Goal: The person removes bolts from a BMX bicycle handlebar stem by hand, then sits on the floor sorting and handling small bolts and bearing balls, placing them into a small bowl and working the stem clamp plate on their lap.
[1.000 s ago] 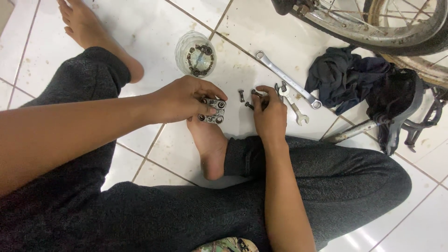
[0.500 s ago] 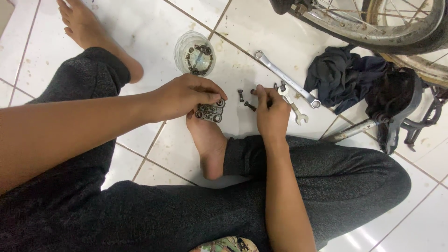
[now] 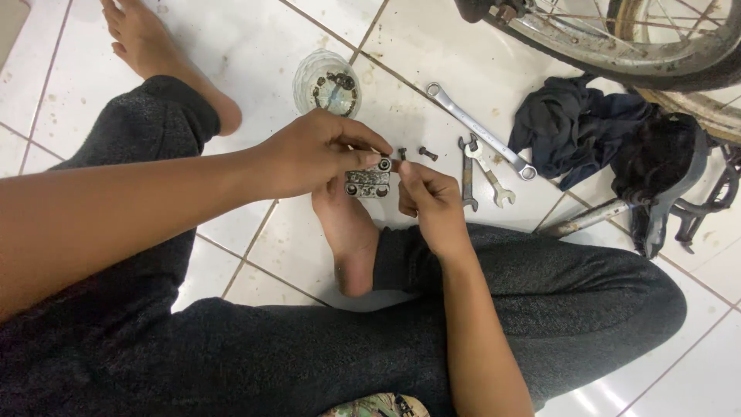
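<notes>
Legs in dark grey trousers fill the near field, the person seated on a white tiled floor (image 3: 255, 62) with one bare foot (image 3: 351, 239) tucked inward below the hands. Left hand (image 3: 312, 154) is closed on a small grey metal clamp block (image 3: 369, 179), pinched between thumb and fingers and held above that foot. Right hand (image 3: 432, 202) meets the block from the right, fingertips pressed together at its upper corner; whether they pinch a bolt there cannot be told. Assembly appears partly done: two loose bolts (image 3: 417, 153) lie just beyond on the tile, not yet fitted. Farther out lie a small open-ended spanner (image 3: 466, 171), another crossing it, and a long ring spanner (image 3: 478, 130), all untouched. A clear glass (image 3: 327, 82) holds further small parts. A dark cloth (image 3: 571, 131) and a bicycle wheel (image 3: 617, 38) stand farthest.
</notes>
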